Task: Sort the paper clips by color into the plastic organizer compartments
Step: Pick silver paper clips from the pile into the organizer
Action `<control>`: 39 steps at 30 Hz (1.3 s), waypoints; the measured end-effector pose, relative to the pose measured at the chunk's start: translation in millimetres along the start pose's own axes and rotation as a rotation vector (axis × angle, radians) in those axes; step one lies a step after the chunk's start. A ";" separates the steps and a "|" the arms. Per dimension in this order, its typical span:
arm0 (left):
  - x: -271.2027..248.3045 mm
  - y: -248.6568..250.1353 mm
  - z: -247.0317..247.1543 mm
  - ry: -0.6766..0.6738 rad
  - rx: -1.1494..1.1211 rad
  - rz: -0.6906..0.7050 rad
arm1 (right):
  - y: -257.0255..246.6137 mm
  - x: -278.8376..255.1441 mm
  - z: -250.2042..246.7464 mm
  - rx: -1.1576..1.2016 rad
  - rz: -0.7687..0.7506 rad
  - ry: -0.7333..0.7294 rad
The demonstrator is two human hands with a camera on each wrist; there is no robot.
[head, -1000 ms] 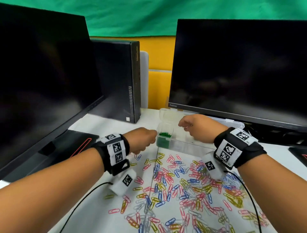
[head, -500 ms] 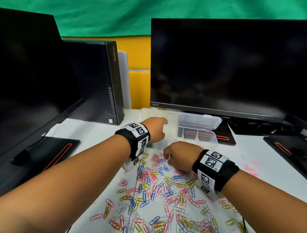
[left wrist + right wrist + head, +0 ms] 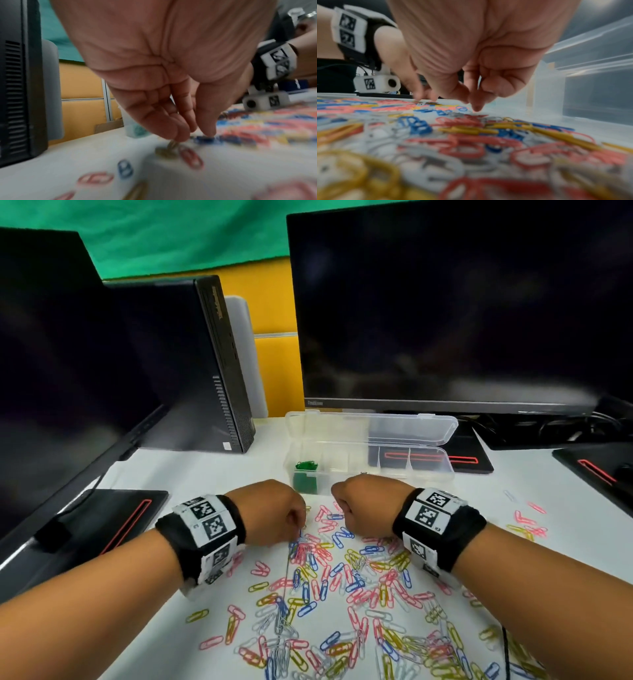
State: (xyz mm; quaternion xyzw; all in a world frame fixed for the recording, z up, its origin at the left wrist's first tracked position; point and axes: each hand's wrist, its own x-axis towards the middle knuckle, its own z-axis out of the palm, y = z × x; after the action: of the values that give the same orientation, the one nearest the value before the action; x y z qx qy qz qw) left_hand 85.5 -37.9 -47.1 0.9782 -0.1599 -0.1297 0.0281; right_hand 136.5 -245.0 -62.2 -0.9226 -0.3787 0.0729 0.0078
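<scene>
Paper clips (image 3: 346,577) in pink, blue, yellow and white lie scattered on the white table. Behind them stands the clear plastic organizer (image 3: 428,470), its lid folded back and green clips (image 3: 306,465) in its leftmost compartment. My left hand (image 3: 291,518) reaches down at the pile's far edge. In the left wrist view its thumb tip rests on a blue clip (image 3: 204,139) and its fingertips (image 3: 176,136) touch a yellow clip (image 3: 169,147). My right hand (image 3: 342,505) hovers beside it, fingers curled, with thumb and forefinger (image 3: 476,106) nearly together at the table and no clip visibly between them.
Two dark monitors (image 3: 445,302) and a black desktop computer (image 3: 191,364) stand close behind the organizer. Black monitor bases (image 3: 102,518) with red stripes lie left and right. A few stray clips (image 3: 527,522) lie off to the right. A thin cable (image 3: 505,645) crosses the pile.
My left hand came back from the organizer to the far edge of the pile. My right hand dropped from the organizer to the pile half a second earlier and stays there.
</scene>
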 end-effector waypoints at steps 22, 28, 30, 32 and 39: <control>-7.9 0.4 16.8 0.029 0.009 0.105 | 0.5 -1.3 0.5 0.109 0.021 -0.029; -7.0 -2.3 15.7 0.034 -0.046 0.059 | 0.1 0.6 3.1 0.085 0.014 0.003; -7.0 -7.5 11.7 0.053 -0.126 -0.008 | 0.7 0.7 2.3 0.103 -0.008 -0.003; -7.3 -12.9 7.1 0.087 -0.241 -0.074 | 0.9 0.1 0.9 0.131 -0.044 -0.019; -5.9 -10.3 7.2 -0.072 -0.709 -0.184 | -1.1 -0.5 -0.3 0.134 -0.062 -0.024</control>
State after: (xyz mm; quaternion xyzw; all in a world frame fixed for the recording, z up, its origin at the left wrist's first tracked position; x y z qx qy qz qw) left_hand 81.3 -26.3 -53.5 0.9127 -0.0172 -0.2134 0.3481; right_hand 135.5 -244.5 -61.7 -0.9069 -0.4015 0.1090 0.0671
